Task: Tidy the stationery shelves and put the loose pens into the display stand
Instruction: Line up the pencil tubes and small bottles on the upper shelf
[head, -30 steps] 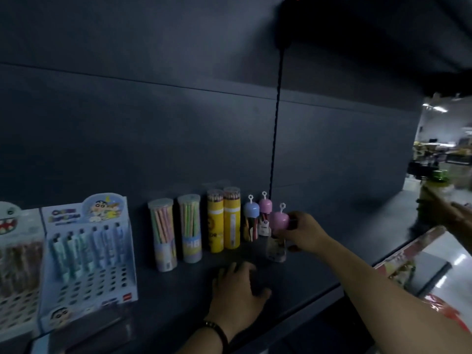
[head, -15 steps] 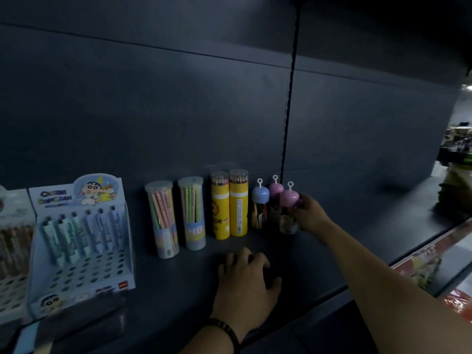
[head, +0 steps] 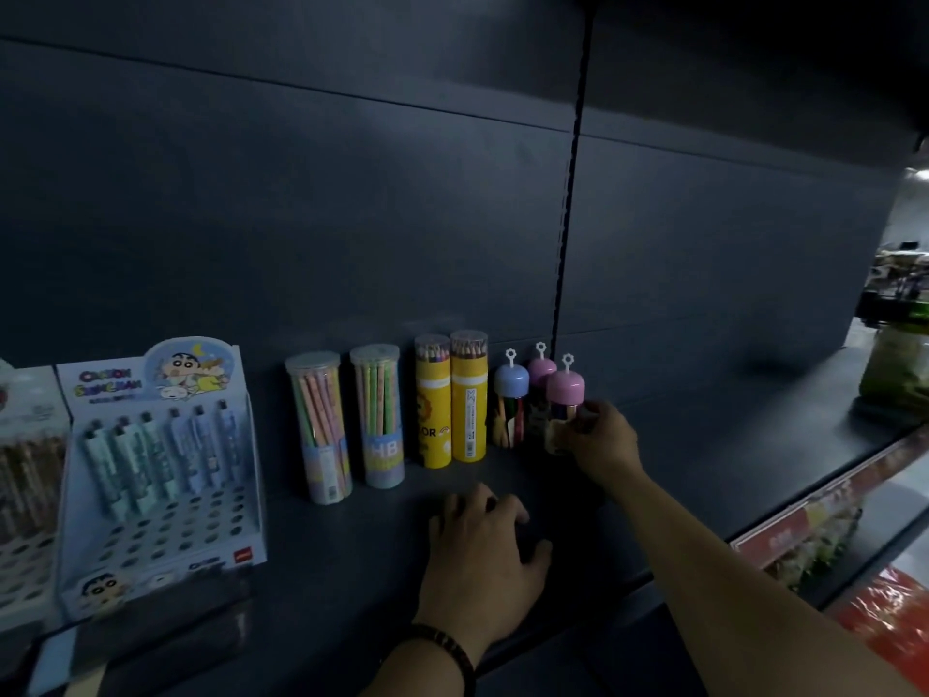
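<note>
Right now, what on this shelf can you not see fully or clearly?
Head view:
Rear pink-capped jar: body hidden by the front pink-capped jar.
Front pink-capped jar: lower part covered by the right hand.
Leftmost display box: cut by the left edge.
Green item far right: blurred, cut by the edge.

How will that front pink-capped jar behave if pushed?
The front pink-capped jar looks tall for its narrow base, so a high push would probably tip it. Its clear body seems stiff, light plastic. On its side, it could roll.

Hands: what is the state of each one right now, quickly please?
Left hand: open, resting on the shelf, holding nothing.
Right hand: fingers closed round the front pink-capped jar.
</note>
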